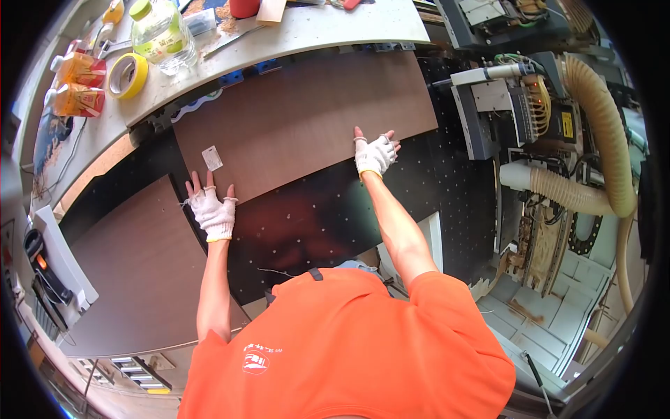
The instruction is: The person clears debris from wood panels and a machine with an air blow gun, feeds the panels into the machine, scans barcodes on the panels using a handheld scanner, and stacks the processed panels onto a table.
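A brown wooden panel [300, 115] lies on the black dotted machine table [300, 230] in front of me. My left hand [211, 209], in a white fingerless work glove, rests at the panel's near left corner with the fingers spread. A small white label [211, 158] is on the panel just beyond those fingertips. My right hand [377, 153], gloved the same way, lies over the panel's near edge toward the right, fingers apart. Neither hand is wrapped round anything.
Another brown panel [132, 258] lies at left. Behind, a pale ledge [314, 35] carries a plastic bottle [164, 38], yellow tape [128, 75] and orange drink bottles [78, 100]. Machine heads [488, 105] and a ribbed hose [600, 133] stand right. A handheld scanner [47, 265] is far left.
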{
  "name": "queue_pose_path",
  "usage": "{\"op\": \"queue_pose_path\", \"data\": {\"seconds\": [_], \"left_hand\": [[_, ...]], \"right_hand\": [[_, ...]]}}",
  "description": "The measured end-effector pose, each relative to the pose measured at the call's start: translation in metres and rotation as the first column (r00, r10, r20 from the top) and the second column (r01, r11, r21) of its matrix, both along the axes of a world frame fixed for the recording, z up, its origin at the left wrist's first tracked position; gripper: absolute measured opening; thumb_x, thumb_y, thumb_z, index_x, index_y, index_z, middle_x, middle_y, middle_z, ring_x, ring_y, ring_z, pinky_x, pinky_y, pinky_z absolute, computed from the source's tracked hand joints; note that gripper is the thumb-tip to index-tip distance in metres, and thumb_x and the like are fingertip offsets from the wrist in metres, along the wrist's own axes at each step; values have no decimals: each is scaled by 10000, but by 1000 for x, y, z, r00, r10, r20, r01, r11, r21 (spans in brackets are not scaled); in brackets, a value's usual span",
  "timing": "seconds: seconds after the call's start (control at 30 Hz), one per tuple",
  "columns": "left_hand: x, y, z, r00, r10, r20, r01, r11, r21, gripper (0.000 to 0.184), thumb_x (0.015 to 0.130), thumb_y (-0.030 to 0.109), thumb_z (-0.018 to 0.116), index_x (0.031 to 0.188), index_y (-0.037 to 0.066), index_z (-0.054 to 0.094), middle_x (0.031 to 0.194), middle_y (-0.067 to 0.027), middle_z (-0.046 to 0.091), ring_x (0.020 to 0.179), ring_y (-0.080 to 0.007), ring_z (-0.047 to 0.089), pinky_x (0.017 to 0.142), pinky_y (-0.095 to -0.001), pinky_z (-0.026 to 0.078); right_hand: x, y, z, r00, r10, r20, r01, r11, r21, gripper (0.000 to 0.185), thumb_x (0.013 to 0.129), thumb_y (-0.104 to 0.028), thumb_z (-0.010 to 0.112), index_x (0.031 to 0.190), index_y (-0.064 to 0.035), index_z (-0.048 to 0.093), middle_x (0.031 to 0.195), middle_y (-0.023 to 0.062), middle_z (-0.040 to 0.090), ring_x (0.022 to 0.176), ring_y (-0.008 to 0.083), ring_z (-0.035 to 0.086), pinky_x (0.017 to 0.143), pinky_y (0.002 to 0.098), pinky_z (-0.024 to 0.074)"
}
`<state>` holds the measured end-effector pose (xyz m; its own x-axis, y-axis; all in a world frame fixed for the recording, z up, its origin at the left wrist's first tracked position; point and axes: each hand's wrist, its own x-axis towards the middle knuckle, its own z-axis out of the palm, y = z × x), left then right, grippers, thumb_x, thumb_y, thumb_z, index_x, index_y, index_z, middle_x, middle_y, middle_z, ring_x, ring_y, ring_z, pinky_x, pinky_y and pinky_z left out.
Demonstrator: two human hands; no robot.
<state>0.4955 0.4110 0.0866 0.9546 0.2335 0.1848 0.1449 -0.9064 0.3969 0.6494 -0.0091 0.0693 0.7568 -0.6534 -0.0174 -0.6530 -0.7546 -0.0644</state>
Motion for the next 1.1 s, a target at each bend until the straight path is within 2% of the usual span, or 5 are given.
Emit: {"op": "queue_pose_path", "data": {"seconds": [0.27, 0.5, 0.77, 1.0, 1.1], "left_hand": [[28, -15, -3, 998, 13, -65, -11, 999, 34, 762, 922, 357, 797, 1593, 83, 562, 1726, -230, 408, 1554, -505, 410, 1275, -631, 323], [42, -37, -8, 999, 41, -29, -41, 999, 16, 722, 889, 303, 813, 1549, 88, 617, 1700, -224, 458, 1519, -514, 461, 1255, -636, 356], [45, -38, -7, 997, 79, -14, -80, 997, -10, 688, 877, 286, 802, 1503, 54, 638, 1667, -240, 487, 1486, -531, 484, 1230, -644, 378], [36, -38, 2, 997, 75, 18, -75, 997, 19, 685, 896, 272, 784, 1520, 44, 619, 1669, -245, 484, 1476, -514, 495, 1230, -614, 384], [31, -43, 13, 992, 116, 46, -119, 990, 70, 516, 896, 347, 767, 1304, 34, 721, 1543, -238, 591, 1396, -468, 562, 1171, -593, 445]], "right_hand": [[43, -17, -30, 969, -211, 131, 225, 968, -109, 1063, 1041, -784, 480, 1700, 28, 290, 1661, 379, 395, 1597, 476, 369, 1264, 602, 358], [61, -50, -37, 975, -184, 121, 203, 964, -171, 1017, 1036, -777, 504, 1649, 27, 398, 1583, 391, 479, 1503, 500, 475, 1192, 581, 429], [66, -87, -58, 947, -74, 312, 159, 954, -255, 876, 1022, -746, 585, 1466, 9, 581, 1419, 258, 655, 1369, 456, 583, 1096, 578, 484], [66, -72, -42, 946, -179, 270, 239, 948, -209, 890, 1017, -769, 546, 1555, -60, 546, 1480, 304, 591, 1371, 459, 581, 1094, 596, 487], [68, -61, -23, 950, -251, 187, 283, 944, -168, 962, 1029, -796, 458, 1603, -24, 461, 1507, 379, 529, 1346, 512, 588, 1059, 645, 505]]}}
